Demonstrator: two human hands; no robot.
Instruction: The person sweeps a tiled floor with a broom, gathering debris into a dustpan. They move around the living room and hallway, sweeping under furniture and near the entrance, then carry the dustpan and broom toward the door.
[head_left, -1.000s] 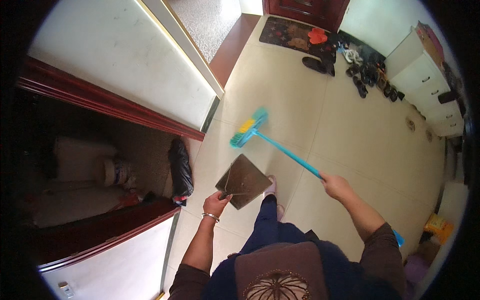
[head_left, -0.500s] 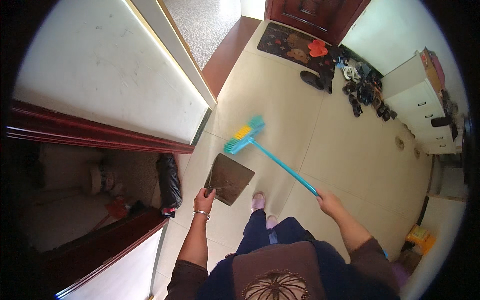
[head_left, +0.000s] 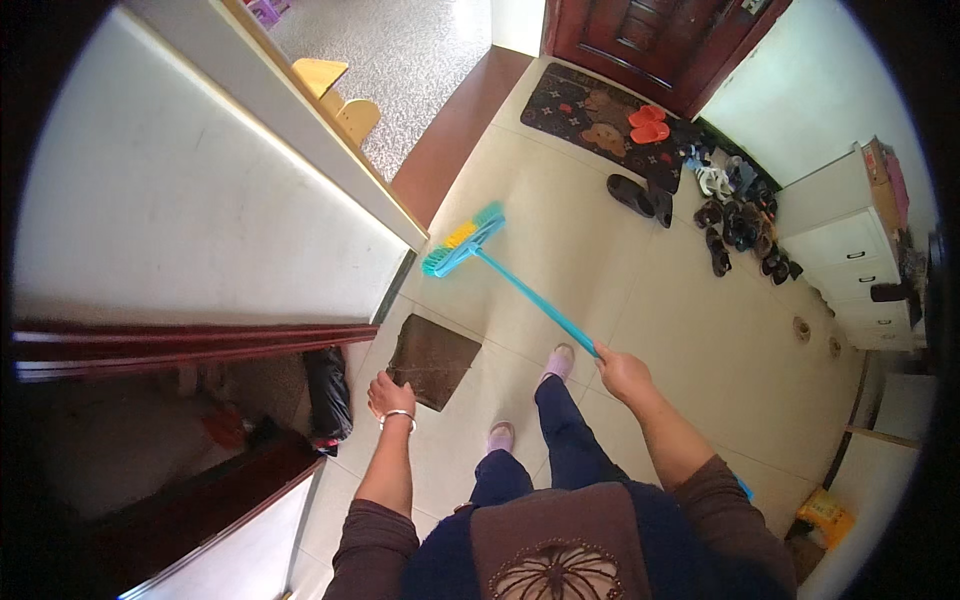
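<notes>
My right hand (head_left: 624, 373) is wrapped round the blue handle of a broom (head_left: 530, 296). The broom's head, with green and yellow bristles, is on the tiles near the wall corner at the doorway. My left hand (head_left: 389, 396), with a silver bangle at the wrist, is closed at the near left edge of a dark brown, square dustpan (head_left: 436, 362). The fingers cover the part they grip. Some thin pale strands lie on the pan. A gap of bare tile separates the broom head from the pan's far edge.
A doormat (head_left: 590, 115) with orange slippers (head_left: 649, 125) lies before the dark red door (head_left: 655, 45). Black slippers (head_left: 632, 194) and several shoes (head_left: 735, 215) line the right, beside a white cabinet (head_left: 850, 250). A black bag (head_left: 327, 395) leans by the dark opening at left.
The broom head has moved left and farther away, toward the wall corner. The dustpan and my left hand have shifted slightly left. One foot has stepped forward.
</notes>
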